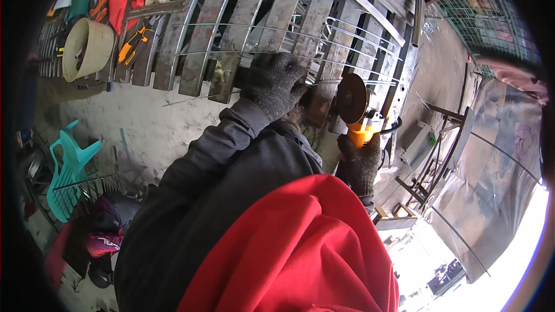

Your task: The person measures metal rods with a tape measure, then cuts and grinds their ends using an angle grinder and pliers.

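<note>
2 gloved hands share the middle of the frame. Right hand [363, 164] is closed around a yellow angle grinder [362, 134], its cutting disc [352, 99] upward; left hand [274, 81], fingers curled, lies over thin metal rods [219, 52], gripping or only pressing, I cannot tell. These run left to right, behind and above the disc; contact is unclear. The left hand is nearer them and blocks the disc's left side. Beneath lie steel slats [199, 66]; farther, upper left, a bucket [95, 49]; lower left, a teal plastic chair [72, 176].
</note>
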Demonstrator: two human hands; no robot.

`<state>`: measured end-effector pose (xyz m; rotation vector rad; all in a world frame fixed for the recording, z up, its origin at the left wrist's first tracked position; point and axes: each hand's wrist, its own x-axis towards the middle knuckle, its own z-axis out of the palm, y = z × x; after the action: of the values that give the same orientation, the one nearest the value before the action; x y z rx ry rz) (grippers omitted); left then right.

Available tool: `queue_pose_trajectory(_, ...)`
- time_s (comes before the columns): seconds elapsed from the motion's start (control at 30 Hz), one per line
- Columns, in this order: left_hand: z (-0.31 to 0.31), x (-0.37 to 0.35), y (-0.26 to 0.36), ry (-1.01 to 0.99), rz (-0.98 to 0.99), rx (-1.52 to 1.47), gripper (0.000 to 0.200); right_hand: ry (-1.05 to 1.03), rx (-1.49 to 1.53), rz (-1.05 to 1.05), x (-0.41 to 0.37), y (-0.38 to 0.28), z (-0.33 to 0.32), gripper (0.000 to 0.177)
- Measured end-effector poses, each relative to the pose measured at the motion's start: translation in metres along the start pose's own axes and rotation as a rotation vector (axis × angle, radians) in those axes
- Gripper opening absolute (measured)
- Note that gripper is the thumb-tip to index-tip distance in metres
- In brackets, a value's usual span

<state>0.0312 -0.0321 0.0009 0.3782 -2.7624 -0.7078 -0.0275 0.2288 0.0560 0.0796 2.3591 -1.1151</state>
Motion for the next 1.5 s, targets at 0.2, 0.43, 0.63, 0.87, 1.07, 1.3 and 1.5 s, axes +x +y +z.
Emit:
queue_pose_trajectory(0.2,0.009,-0.005,0.012,0.057,0.09,0.049,0.026,0.088,0.03,-0.078,-0.009,0.021,-0.011,0.054)
queue_pose_trajectory(0.43,0.042,-0.016,0.014,0.082,0.128,-0.011,0.025,0.091,0.003,-0.11,-0.014,0.036,-0.019,0.051)
queue_pose_trajectory(0.63,0.044,-0.022,0.012,0.129,0.166,-0.106,0.029,0.082,-0.044,-0.154,-0.014,0.038,-0.017,0.042)
queue_pose_trajectory(0.87,0.046,-0.026,0.007,0.106,0.175,-0.096,0.026,-0.022,0.035,-0.119,-0.01,0.035,-0.004,0.053)
queue_pose_trajectory(1.07,0.05,-0.026,0.001,0.077,0.174,-0.074,0.026,-0.013,-0.058,-0.146,-0.003,0.038,0.003,0.054)
queue_pose_trajectory(1.3,0.048,-0.026,0.004,0.0,0.131,-0.083,0.028,-0.002,-0.245,-0.147,-0.014,-0.006,0.001,0.053)
queue_pose_trajectory(1.5,0.048,-0.025,0.005,-0.11,0.067,-0.064,0.028,-0.019,-0.294,-0.111,-0.011,-0.001,0.002,0.052)
